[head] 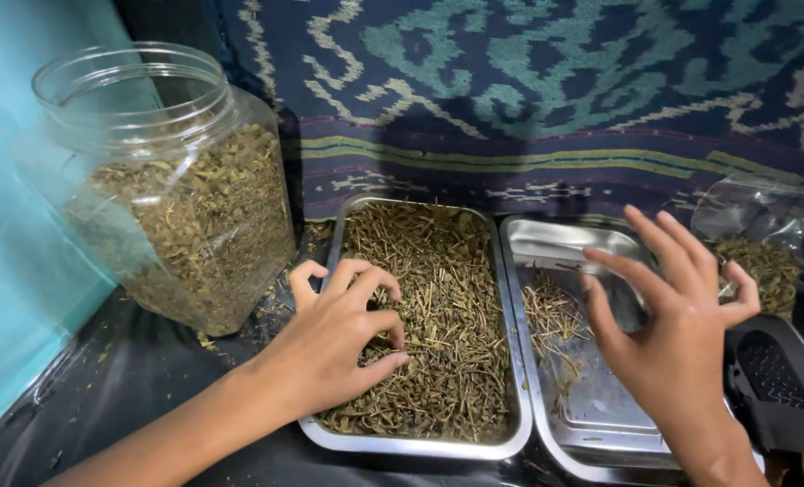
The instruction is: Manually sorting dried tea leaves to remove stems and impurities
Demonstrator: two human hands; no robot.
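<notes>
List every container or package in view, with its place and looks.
Clear plastic jar: far left, open, holding dried herb.
Full steel tray: centre, under left hand.
Sparse steel tray: right of it, under right hand.
Clear plastic bag: far right, holding herb.

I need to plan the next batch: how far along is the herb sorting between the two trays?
Early, it seems. Done: only a thin scatter of stems lies in the right tray. In hand: the left hand digs into the herbs of the left tray, fingers curled; the right hand hovers open over the right tray. Left: the left tray is nearly full.
</notes>
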